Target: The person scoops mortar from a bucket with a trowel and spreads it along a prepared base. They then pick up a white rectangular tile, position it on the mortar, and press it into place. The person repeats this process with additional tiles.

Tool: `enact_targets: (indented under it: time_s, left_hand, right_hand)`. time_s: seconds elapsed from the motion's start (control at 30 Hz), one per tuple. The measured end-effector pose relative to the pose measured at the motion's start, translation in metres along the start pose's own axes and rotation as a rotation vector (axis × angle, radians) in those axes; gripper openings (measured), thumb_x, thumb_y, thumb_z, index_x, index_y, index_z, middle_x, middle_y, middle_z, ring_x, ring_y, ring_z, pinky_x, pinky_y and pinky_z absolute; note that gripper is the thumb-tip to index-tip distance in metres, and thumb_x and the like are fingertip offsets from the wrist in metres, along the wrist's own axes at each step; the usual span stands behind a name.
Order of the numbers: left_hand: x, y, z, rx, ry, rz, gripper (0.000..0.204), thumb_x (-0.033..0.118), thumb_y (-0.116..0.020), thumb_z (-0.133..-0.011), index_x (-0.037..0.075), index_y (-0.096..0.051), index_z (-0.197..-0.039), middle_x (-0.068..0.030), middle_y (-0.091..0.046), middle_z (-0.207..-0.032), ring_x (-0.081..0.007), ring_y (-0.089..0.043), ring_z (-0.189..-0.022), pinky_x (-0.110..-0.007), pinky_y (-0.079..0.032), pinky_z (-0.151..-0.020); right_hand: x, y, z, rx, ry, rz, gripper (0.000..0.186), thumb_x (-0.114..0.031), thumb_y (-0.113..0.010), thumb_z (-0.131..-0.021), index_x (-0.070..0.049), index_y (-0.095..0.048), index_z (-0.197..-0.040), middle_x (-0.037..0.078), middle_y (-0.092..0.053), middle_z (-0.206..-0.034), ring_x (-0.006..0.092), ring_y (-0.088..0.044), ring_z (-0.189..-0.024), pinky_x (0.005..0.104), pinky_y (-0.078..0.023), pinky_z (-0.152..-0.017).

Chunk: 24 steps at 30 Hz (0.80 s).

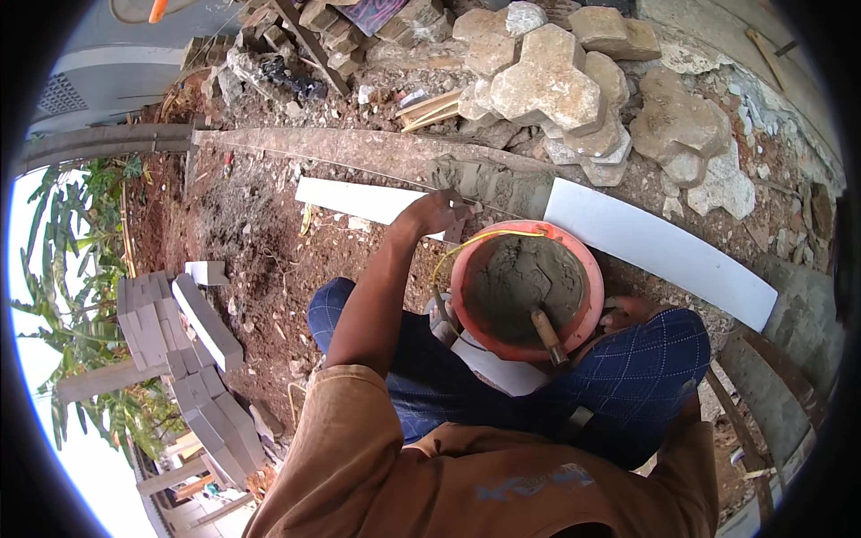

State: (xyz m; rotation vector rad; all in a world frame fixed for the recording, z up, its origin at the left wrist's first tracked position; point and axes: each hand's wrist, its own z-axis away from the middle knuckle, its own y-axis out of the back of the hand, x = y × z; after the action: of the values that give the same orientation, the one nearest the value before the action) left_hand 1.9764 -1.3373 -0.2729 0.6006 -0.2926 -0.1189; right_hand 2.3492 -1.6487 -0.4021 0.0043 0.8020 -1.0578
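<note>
My left hand point(437, 213) reaches forward past the bucket, its fingers bent over the right end of a long white block point(354, 198). Between my knees stands an orange-red bucket point(595, 285) filled with wet grey mortar point(516, 273). A trowel rests in it, its wooden handle point(544, 330) leaning on the near rim. A thin yellow cord point(466, 238) curves along the bucket's left rim. My right hand point(628, 313) is low against the bucket's right side; my knee and the bucket hide most of its fingers. Grey mortar point(502, 186) is spread on the footing ahead.
Another long white block point(659, 253) lies to the right of the mortar bed. A thin string point(296, 154) runs along the footing. Beyond it are piled hexagonal concrete pavers point(552, 81) and rubble. Grey blocks point(211, 408) are stacked at left; a wooden board point(780, 377) lies at right.
</note>
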Motion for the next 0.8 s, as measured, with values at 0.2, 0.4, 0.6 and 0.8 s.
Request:
enact_targets:
  time_s: [0.2, 0.4, 0.6, 0.8]
  left_hand:
    - [-0.06, -0.111, 0.056, -0.034, 0.23, 0.481, 0.069, 0.064, -0.058, -0.096, 0.006, -0.063, -0.134, -0.021, -0.066, -0.127, -0.0306, -0.064, -0.117, -0.044, -0.052, -0.095]
    - [-0.108, -0.191, 0.061, 0.204, 0.335, 1.239, 0.054, 0.061, -0.061, -0.097, 0.009, -0.069, -0.112, -0.004, -0.069, -0.092, -0.017, -0.065, -0.078, -0.036, -0.055, -0.066]
    - [-0.068, -0.173, 0.054, 0.242, 0.045, 1.296, 0.067, 0.062, -0.06, -0.097, -0.003, -0.073, -0.11, -0.0116, -0.072, -0.1, -0.0186, -0.066, -0.087, -0.032, -0.054, -0.078]
    - [-0.076, -0.151, 0.091, 0.468, 0.071, 1.339, 0.081, 0.064, -0.056, -0.097, -0.013, -0.068, -0.115, -0.0211, -0.072, -0.103, -0.0241, -0.07, -0.086, -0.037, -0.057, -0.076]
  right_hand:
    - [-0.011, -0.017, -0.001, -0.04, 0.176, -0.346, 0.067, -0.046, -0.066, -0.098, -0.001, -0.048, -0.145, 0.017, -0.067, -0.126, 0.0256, -0.065, -0.113, 0.0411, -0.051, -0.098]
    - [-0.002, -0.027, 0.03, 0.286, 0.17, -0.04, 0.066, -0.045, -0.065, -0.099, 0.0, -0.048, -0.144, 0.016, -0.068, -0.124, 0.0251, -0.065, -0.111, 0.0407, -0.051, -0.097]
    - [0.016, -0.05, 0.031, 0.562, 0.209, 0.051, 0.065, -0.043, -0.065, -0.099, 0.0, -0.048, -0.144, 0.015, -0.069, -0.122, 0.0246, -0.066, -0.109, 0.0404, -0.051, -0.096]
    - [-0.052, -0.053, -0.012, 0.298, 0.276, -0.096, 0.06, -0.039, -0.065, -0.1, 0.002, -0.05, -0.142, 0.014, -0.069, -0.118, 0.0226, -0.067, -0.104, 0.0375, -0.051, -0.095]
